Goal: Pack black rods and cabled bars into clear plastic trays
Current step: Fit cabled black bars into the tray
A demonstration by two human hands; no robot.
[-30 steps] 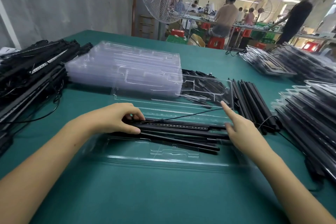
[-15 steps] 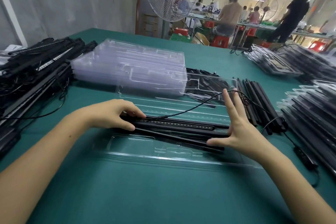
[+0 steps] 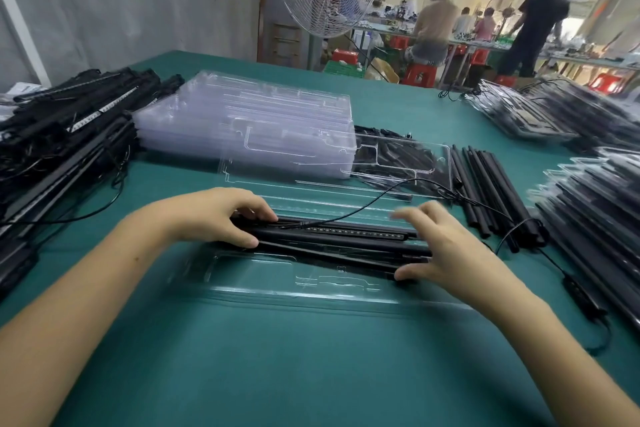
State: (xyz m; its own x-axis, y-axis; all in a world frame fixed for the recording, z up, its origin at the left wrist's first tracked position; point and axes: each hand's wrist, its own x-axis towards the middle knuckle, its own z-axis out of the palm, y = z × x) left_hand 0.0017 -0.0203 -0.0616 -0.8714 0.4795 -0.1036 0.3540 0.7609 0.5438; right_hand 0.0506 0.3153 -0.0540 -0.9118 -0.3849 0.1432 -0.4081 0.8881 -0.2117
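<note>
One black cabled bar, LED-dotted, over black rods, count unclear, in one clear tray toward desk near edge; left grip clasps bar end, right grip splayed, released.

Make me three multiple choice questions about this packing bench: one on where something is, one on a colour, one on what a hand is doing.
1. Where do the loose black rods lie?
A. right of the open tray
B. on the floor
C. in a cardboard box

2. What colour is the table?
A. red
B. white
C. teal

3. What is the left hand doing?
A. lying flat on bare table
B. gripping the cabled bar at its left end
C. holding a cup

Answers:
1 A, they lie side by side just right of it.
2 C, its cover is teal.
3 B, its fingers curl over the bar's end.
</note>
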